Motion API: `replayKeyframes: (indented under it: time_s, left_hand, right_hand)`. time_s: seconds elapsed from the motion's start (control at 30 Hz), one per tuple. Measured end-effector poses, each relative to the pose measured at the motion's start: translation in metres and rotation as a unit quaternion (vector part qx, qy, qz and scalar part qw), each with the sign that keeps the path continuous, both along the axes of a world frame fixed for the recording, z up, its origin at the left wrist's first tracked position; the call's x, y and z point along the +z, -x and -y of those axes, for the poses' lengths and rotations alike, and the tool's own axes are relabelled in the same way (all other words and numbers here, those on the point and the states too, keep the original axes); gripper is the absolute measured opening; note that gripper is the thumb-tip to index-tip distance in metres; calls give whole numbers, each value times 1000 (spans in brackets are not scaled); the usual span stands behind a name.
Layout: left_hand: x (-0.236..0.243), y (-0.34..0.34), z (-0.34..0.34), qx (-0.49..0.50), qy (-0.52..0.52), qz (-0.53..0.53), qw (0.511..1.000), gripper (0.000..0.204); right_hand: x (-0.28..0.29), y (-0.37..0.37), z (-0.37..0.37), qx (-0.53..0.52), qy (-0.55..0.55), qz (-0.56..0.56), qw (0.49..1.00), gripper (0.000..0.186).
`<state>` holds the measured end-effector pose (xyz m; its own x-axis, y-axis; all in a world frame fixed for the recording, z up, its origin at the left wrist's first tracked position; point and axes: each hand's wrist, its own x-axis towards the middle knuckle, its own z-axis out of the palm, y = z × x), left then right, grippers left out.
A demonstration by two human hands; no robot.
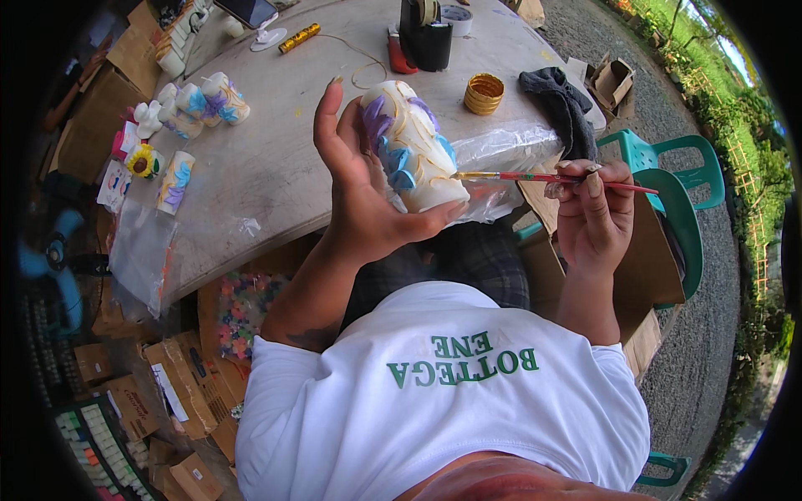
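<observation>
My left hand (361, 196) is wrapped round a white pillar candle (418, 159) decorated with raised purple and blue leaves and thin gold lines. The candle tilts above the near part of the table, its lower end by my thumb. In my right hand (595, 213) a thin red-handled paintbrush (535, 177) is pinched between thumb and fingers, held nearly level. Its bristle tip reaches the right side of the candle near the lower end. Beyond the brush stands a small gold pot (484, 93) on the table.
Similar decorated candles (224, 98) and a sunflower ornament (144, 160) stand at the table's left. A tape dispenser (426, 37), gold tube (299, 38) and dark cloth (558, 104) lie further back. Plastic sheeting (501, 150) covers the near edge. Green chairs (681, 159) stand right; cardboard boxes (180, 384) lower left.
</observation>
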<state>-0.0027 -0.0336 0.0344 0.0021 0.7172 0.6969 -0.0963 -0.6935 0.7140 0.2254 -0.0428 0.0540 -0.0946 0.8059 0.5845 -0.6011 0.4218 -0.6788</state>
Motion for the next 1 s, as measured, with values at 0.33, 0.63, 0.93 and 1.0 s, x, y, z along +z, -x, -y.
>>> replayKeyframes:
  time_s: [0.33, 0.63, 0.93, 1.0]
  left_hand:
    - [-27, 16, -15, -54, -10, -44, 998, 126]
    - [-31, 17, -19, -73, -17, -58, 996, 126]
    - [-29, 12, -20, -175, 60, 57, 981, 129]
    - [-23, 13, -15, -223, 110, 117, 961, 131]
  right_hand:
    - [6, -19, -90, -345, -80, 285, 890, 9]
    - [-25, 4, -161, -348, -161, 554, 739, 10]
    - [-24, -12, -152, -348, -74, 374, 856, 13]
    - [-11, -19, -139, -337, -17, 241, 910, 13]
